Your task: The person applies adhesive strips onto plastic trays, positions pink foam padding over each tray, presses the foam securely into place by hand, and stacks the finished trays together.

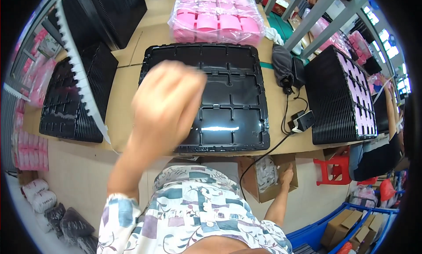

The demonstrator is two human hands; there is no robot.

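My left hand (169, 100) is raised over the left part of a black plastic tray (231, 93) with shallow compartments. It is blurred, with fingers curled into a fist; whatever it may hold is hidden. Down at the right, below the table edge, my right hand (286, 175) reaches into an open cardboard box (288, 159). Whitish crumpled pieces (266, 172) lie in that box, just left of the hand. The right fingers are too small and partly hidden to read.
Stacks of black trays stand at left (79, 96) and right (334, 96), the right one topped with pink pieces. Behind the centre tray sits a clear bag of pink rolls (215, 19). A cable with a black adapter (302, 121) crosses the table edge. A red stool (334, 170) stands right.
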